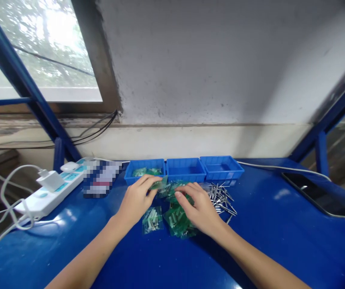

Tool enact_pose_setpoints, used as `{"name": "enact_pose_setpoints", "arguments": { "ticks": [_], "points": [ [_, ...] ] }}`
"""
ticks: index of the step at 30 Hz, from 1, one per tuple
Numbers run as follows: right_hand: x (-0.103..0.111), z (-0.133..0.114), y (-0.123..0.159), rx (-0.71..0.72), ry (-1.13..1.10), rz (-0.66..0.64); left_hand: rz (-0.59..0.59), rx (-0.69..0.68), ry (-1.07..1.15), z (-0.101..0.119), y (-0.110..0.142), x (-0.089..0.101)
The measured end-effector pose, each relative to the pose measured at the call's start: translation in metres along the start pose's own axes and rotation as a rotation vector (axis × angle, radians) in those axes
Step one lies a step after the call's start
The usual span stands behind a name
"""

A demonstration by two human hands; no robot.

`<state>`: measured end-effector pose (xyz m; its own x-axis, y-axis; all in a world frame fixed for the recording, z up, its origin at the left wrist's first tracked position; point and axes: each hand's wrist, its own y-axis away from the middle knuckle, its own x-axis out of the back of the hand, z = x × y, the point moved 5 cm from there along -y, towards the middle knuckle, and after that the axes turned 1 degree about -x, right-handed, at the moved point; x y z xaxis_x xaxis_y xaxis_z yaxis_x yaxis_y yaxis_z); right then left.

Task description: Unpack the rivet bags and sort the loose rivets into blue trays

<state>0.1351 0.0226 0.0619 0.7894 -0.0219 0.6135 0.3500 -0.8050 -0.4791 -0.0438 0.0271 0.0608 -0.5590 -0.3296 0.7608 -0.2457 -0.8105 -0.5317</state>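
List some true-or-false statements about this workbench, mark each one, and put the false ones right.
1. Three blue bins stand in a row at the back of the table. True.
2. The left bin holds metal rods. False: the left bin holds green packets.
3. The left hand holds a small packet between thumb and fingers. True.
4. The loose metal rods lie at the table's left edge. False: the metal rods lie beside the right hand.
5. The power strip has nothing plugged in. False: a white plug sits in the power strip.
6. A dark phone lies on the right side of the table. True.
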Motion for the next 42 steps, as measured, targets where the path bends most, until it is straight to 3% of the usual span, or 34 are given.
{"name": "enact_pose_setpoints", "arguments": {
  "ticks": [4, 9, 12, 14, 17, 20, 23, 26, 29, 31, 33, 35, 38, 40, 42],
  "points": [
    [0.002, -0.001, -0.001, -0.129, -0.167, 0.018, 0.067, -0.225, 0.117, 0.028, 0.007, 0.001],
    [0.009, 0.0, 0.001, -0.133, -0.194, 0.141, -0.031, -0.181, 0.2, 0.042, 0.012, -0.007],
    [0.02, -0.002, 0.004, -0.097, -0.073, 0.271, -0.093, -0.016, 0.35, 0.041, 0.009, -0.006],
    [0.026, -0.006, 0.005, -0.039, -0.018, 0.321, -0.174, 0.196, 0.604, 0.035, 0.008, -0.01],
    [0.026, -0.014, 0.007, 0.122, -0.045, 0.294, -0.288, 0.553, 1.087, 0.03, 0.012, -0.024],
    [0.018, -0.02, 0.01, 0.287, -0.079, 0.204, -0.208, 0.676, 1.248, 0.026, 0.014, -0.03],
    [0.01, -0.016, 0.01, 0.264, -0.083, 0.113, -0.012, 0.528, 1.006, 0.021, 0.012, -0.021],
    [0.007, -0.008, 0.008, 0.125, -0.121, 0.091, 0.146, 0.185, 0.587, 0.03, 0.011, -0.004],
    [0.008, -0.006, 0.005, 0.041, -0.185, 0.104, 0.166, -0.137, 0.332, 0.048, 0.014, 0.003],
    [0.008, -0.006, 0.003, 0.02, -0.188, 0.094, 0.091, -0.172, 0.317, 0.053, 0.014, 0.0],
    [0.007, -0.006, 0.003, 0.031, -0.144, 0.082, -0.031, -0.05, 0.431, 0.05, 0.013, -0.006],
    [0.005, -0.006, 0.004, 0.09, -0.063, 0.07, -0.119, 0.168, 0.672, 0.043, 0.013, -0.012],
    [0.001, -0.007, 0.007, 0.238, 0.075, 0.068, -0.146, 0.498, 1.008, 0.03, 0.014, -0.021],
    [0.0, -0.007, 0.009, 0.311, 0.107, 0.074, -0.158, 0.588, 1.033, 0.021, 0.011, -0.022],
    [0.002, -0.006, 0.008, 0.323, 0.071, 0.092, -0.101, 0.561, 0.863, 0.008, 0.001, -0.011]
  ]
}}
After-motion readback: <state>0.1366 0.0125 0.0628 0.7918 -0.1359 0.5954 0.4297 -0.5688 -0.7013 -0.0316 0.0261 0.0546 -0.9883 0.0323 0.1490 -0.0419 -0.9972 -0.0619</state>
